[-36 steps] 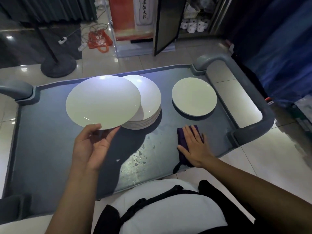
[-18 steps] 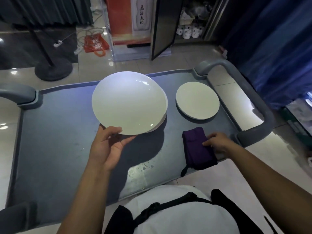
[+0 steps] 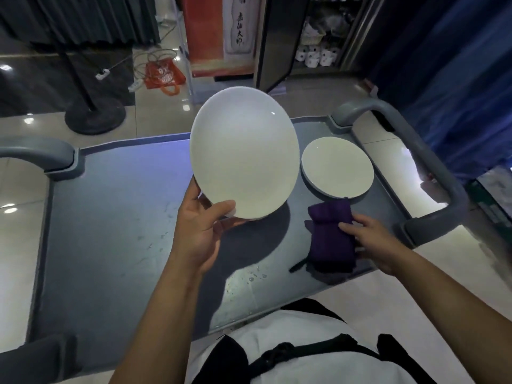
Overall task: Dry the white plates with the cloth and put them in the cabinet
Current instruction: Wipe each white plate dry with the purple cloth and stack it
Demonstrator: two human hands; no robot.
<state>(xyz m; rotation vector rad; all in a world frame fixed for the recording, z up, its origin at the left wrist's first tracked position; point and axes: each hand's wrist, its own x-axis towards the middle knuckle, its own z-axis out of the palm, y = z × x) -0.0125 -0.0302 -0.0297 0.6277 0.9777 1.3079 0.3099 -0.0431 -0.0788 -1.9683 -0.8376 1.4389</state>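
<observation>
Holding the plate (image 3: 243, 159) by its near edge, my left hand (image 3: 202, 231) keeps it raised and tilted in the middle of the frame, thumb on the face and the other fingers behind it. My right hand (image 3: 371, 242), at the lower right, closes its fingers on the purple cloth (image 3: 331, 239), which lies folded on the desk (image 3: 110, 217) just below a second white plate (image 3: 336, 167).

I judge that the step now is to lift the cloth and bring it to the raised plate. To do this well, I should take the cloth with a full grip, so that a broad part covers my palm, and wipe the face from the centre to the rim. The plate is smooth and maybe wet, so my left hand should hold firmly, because pressure from the cloth could push it out of my fingers. After that I should turn it and dry the back.

The desk is a grey cart top with rounded handles at its corners; small water drops shine on it at the lower centre of the frame. The floor is pale glossy tile. At the upper centre a cabinet (image 3: 327, 37) stands with its dark door open, and white things are on its shelves. An orange bag (image 3: 163, 76) and some cables lie on the floor at the upper left, beside a round black stand base (image 3: 94, 115).
</observation>
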